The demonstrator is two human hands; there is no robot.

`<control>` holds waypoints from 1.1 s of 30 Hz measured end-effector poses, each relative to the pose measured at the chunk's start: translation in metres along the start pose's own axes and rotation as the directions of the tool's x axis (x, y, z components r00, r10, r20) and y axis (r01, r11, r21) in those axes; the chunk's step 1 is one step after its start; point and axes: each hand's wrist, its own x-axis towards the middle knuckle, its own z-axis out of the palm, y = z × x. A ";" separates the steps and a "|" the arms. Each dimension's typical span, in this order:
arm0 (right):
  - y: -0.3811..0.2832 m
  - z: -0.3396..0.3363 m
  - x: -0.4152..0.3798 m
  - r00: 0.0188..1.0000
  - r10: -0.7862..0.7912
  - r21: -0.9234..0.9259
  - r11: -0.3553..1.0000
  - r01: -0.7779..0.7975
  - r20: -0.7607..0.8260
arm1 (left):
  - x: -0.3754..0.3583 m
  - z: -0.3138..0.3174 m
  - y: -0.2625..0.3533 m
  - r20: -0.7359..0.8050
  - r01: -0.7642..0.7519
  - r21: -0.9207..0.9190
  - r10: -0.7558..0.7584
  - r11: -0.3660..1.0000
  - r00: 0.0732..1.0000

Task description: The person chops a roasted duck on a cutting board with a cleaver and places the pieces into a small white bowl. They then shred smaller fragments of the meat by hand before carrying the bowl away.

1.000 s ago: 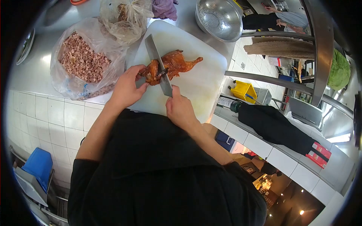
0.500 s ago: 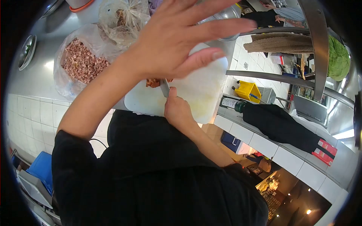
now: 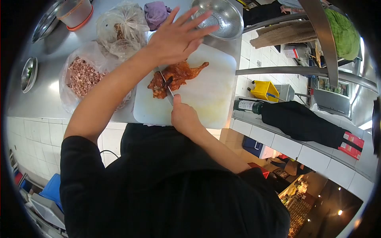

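In the head view, the cleaver (image 3: 170,95) is gripped in the right hand (image 3: 185,119), fingers wrapped round its handle, the blade set across the roast poultry (image 3: 182,75) on the cutting board (image 3: 216,95), presumably to fix the cut line. The left hand (image 3: 174,39), fingers spread, is raised above, lifted off the meat since one second earlier.
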 end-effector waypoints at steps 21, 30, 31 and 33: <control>0.059 -0.003 -0.006 0.986 -0.098 0.215 0.969 0.126 -0.136 | -0.153 0.005 0.075 0.239 0.545 -0.457 -0.493 0.703 0.837; 0.113 -0.041 -0.063 0.994 0.043 0.145 0.989 -0.028 -0.101 | -0.138 0.024 0.082 0.360 0.585 -0.225 -0.491 0.779 0.793; 0.120 -0.043 -0.075 0.992 0.015 0.162 0.987 0.006 -0.124 | -0.127 0.018 0.082 0.358 0.572 -0.229 -0.478 0.788 0.802; 0.132 -0.049 -0.097 0.987 -0.007 0.184 0.982 0.036 -0.158 | -0.103 0.009 0.086 0.216 0.486 -0.235 -0.442 0.842 0.871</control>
